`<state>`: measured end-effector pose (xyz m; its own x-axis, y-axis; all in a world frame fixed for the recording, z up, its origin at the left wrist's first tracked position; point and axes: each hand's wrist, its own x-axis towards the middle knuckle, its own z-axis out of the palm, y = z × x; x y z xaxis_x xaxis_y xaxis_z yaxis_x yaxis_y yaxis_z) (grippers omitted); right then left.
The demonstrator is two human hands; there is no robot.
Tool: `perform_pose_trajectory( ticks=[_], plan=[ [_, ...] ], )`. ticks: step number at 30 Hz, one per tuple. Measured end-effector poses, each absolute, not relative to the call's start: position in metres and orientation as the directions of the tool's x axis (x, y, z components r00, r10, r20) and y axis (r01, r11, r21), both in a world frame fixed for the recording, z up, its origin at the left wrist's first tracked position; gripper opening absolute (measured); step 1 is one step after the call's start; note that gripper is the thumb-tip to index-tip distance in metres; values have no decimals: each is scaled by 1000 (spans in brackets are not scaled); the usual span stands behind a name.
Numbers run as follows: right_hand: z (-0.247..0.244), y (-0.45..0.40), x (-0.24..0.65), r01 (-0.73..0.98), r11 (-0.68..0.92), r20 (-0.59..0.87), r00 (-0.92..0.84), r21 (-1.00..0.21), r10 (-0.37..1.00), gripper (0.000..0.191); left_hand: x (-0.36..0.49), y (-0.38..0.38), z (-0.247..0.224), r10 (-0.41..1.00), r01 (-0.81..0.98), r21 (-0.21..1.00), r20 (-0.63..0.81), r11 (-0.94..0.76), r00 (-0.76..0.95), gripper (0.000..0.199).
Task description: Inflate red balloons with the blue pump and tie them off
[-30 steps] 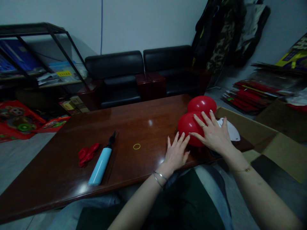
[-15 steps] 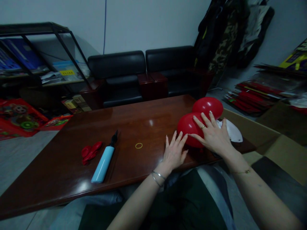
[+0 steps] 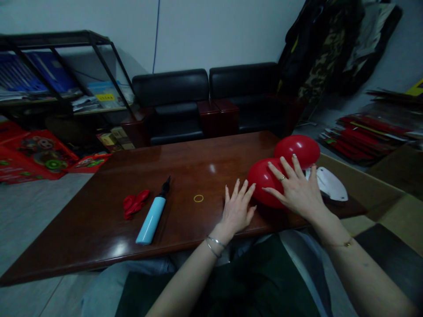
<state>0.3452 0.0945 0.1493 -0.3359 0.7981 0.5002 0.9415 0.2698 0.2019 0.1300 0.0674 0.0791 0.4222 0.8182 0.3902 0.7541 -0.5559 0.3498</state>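
Note:
Two blown-up red balloons rest at the right end of the dark wooden table [image 3: 185,163]. My right hand [image 3: 299,189] lies with spread fingers on the nearer balloon [image 3: 262,178]; the farther balloon [image 3: 299,149] sits just behind. Left of the nearer balloon is my left hand [image 3: 236,209], fingers apart, its tips close to the balloon's side; whether they touch it I cannot tell. A yellow rubber band [image 3: 198,198] lies on the tabletop. Farther left are a light-blue balloon pump [image 3: 152,220] with a black nozzle and several flat red balloons [image 3: 134,204].
A white item [image 3: 332,185] lies at the table's right end, partly behind my right hand. An open cardboard box [image 3: 350,176] stands against that side. Beyond the table are black sofas [image 3: 172,88], and a shelf [image 3: 109,66] holds folders at the left.
The whole view has shifted, so the table things appear farther right. My left hand has moved slightly leftward from the nearer balloon. My right hand stays on it.

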Motion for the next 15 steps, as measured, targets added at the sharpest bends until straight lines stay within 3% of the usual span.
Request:
perform_pose_trajectory(
  ticks=[15],
  plan=[
    [148,80,321,914,357,500,-403,191,767,78,108,62,68,864,767,423,375,-483,337,77]
  ],
)
